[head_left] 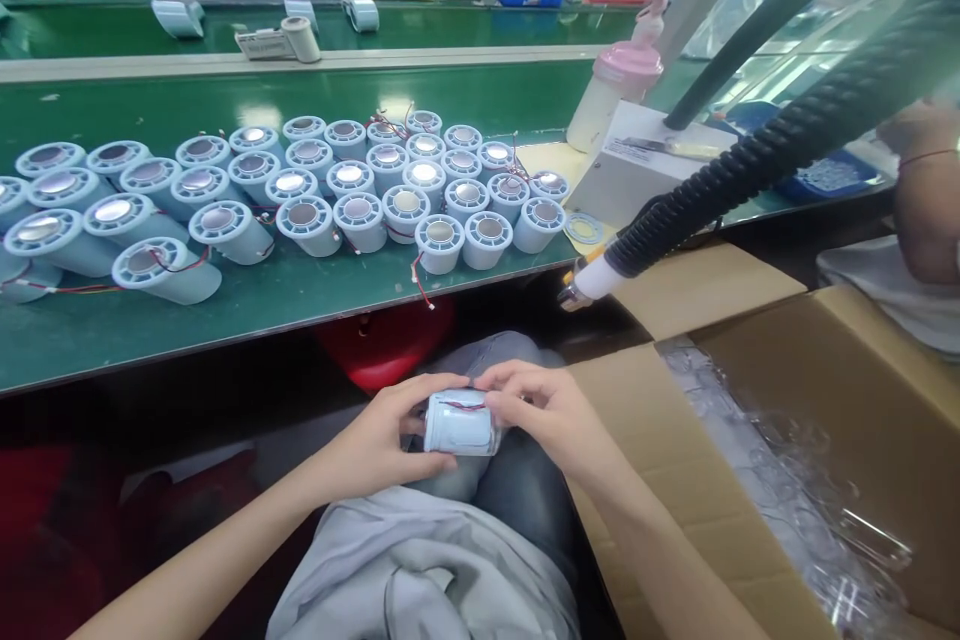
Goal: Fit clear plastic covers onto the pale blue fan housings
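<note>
**Over the lap, both hands on one little cylinder**

Down at lap level, below the worktop edge, the person has a small pale blue cylinder (460,422) held sideways between both hands. Left hand (382,440) cups it from the left end, fingers wrapped around the body, so that grip is closed on it. Right hand (544,410) is pinching at the top right, fingertips (491,390) pressed together right where a thin red wire (459,405) runs across the casing.

Risk-wise, that wire looks like the weak spot. It's thin, and a hard tug from the pinch could probably pull it loose or kink it. Also the piece is held over the knees with nothing under it, so a slip likely means it drops to the floor.

Further out, the green worktop (300,305) carries a big cluster of matching cylinders (360,190), some upright, some tipped on their sides at the left, red leads trailing between them. A black ribbed hose (750,165) with a white nozzle hangs in from the right, and an open cardboard box (825,440) with clear plastic inside sits just beside the right arm. Other people sit across the belt.
</note>
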A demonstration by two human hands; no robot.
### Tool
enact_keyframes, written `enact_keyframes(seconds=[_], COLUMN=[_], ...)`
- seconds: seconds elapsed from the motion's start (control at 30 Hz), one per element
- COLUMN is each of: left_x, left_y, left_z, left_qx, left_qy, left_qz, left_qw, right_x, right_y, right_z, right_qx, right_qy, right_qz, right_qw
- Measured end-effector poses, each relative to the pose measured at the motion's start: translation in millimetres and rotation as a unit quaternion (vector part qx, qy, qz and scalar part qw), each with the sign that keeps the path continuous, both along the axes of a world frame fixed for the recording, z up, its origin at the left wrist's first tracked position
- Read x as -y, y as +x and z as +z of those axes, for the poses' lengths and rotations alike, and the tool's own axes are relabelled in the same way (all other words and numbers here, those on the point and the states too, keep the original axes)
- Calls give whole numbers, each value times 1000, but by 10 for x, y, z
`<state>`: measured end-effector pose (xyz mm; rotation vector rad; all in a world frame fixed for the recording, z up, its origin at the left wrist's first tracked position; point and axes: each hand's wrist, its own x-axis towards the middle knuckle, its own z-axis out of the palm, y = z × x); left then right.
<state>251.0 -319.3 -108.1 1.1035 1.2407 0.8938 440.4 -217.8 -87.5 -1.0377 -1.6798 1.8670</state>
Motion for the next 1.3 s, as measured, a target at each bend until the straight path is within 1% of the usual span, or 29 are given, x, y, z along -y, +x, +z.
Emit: enact_keyframes(seconds=[0.03, 0.07, 0.1, 0.17, 0.2, 0.23, 0.3, 0.37, 0.43, 0.53, 0.63, 0.93, 1.1, 1.2, 1.3], left_x=[5, 10, 14, 20, 23, 25, 30, 34, 36, 38, 36, 61, 80, 77, 70], left_y=[7, 11, 12, 5, -3, -12, -34, -54, -66, -63, -49, -38, -47, -49, -49], left_z=[12, 28, 46, 87, 106, 123, 150, 168, 181, 196, 212, 272, 267, 262, 267], left_qx=[37, 72, 105, 155, 166, 165, 133, 89, 56, 32, 24, 5, -15, -21, -24], left_qy=[-19, -34, -49, -76, -84, -86, -76, -51, -25, 21, 49, 52, 73, 71, 69], left_qz=[14, 28, 39, 50, 49, 43, 24, 10, 6, 0, -20, -38, -48, -51, -52], left_qw=[999, 996, 993, 984, 981, 982, 988, 995, 998, 999, 998, 998, 996, 996, 996], right_x=[-4, 2, 15, 58, 82, 103, 134, 147, 148, 150, 157, 152, 163, 170, 173], right_y=[25, 54, 83, 142, 168, 190, 220, 231, 231, 233, 251, 271, 254, 242, 227], right_z=[-6, -14, -27, -63, -84, -103, -131, -139, -133, -119, -115, -9, -25, -44, -54], right_qx=[-16, -27, -32, -32, -31, -34, -38, -36, -37, -57, -77, -71, -86, -92, -88], right_qy=[1, 19, 56, 164, 212, 244, 262, 237, 188, 120, 79, -64, -145, -177, -188], right_qz=[14, 36, 63, 110, 123, 124, 115, 105, 97, 92, 93, 106, 101, 89, 85], right_qw=[1000, 999, 996, 980, 969, 961, 957, 965, 977, 987, 990, 990, 980, 976, 974])
